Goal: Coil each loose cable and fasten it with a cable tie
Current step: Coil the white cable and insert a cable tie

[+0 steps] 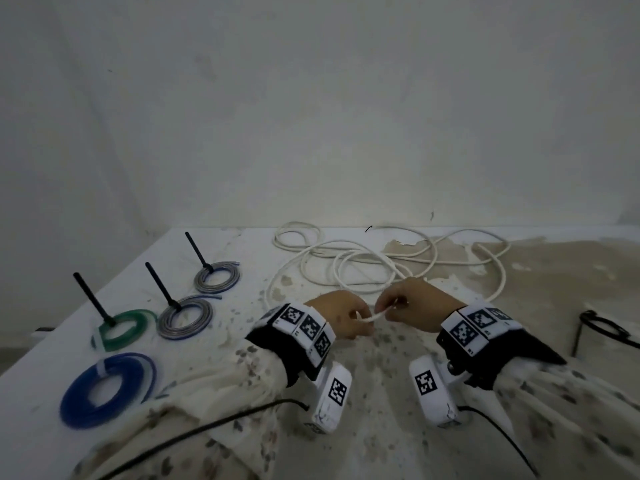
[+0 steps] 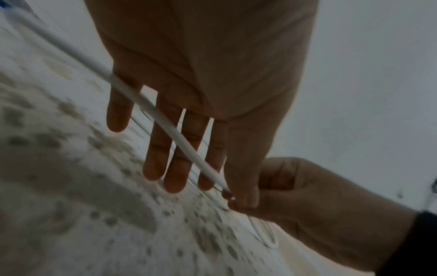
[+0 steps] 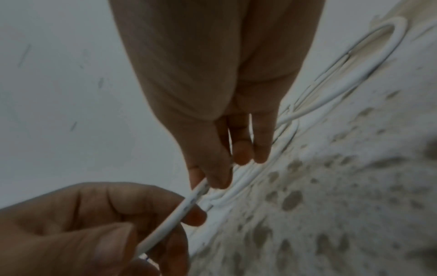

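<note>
I have one end of the white cable [image 1: 375, 316] up off the worktop [image 1: 398, 358], stretched as a short span between my two hands. My right hand [image 1: 412, 303] pinches it between thumb and forefinger close to the tip, the other fingers [image 3: 261, 149] loosely extended. My left hand [image 1: 341, 318] takes it a little further along: in the left wrist view the cable runs diagonally across my straightened fingers [image 2: 156, 149], while the head and right wrist views show that hand curled around it with the thumb over it, so I judge it a light hold, not a firm clench.

The rest of the cable lies in wide, loose, overlapping loops on the worktop beyond my hands, reaching towards the wall [image 1: 346, 98]. To my left lie four finished coils [image 1: 180, 318], three with black cable ties [image 1: 91, 297] standing up from them.

This cable looks light, smooth and springy: it keeps broad curves and will likely want to spring open. I judge it best to keep the end pinned in my left hand and feed loops with the right, gripping where the turns cross. The overlaps may snag if pulled fast.
</note>
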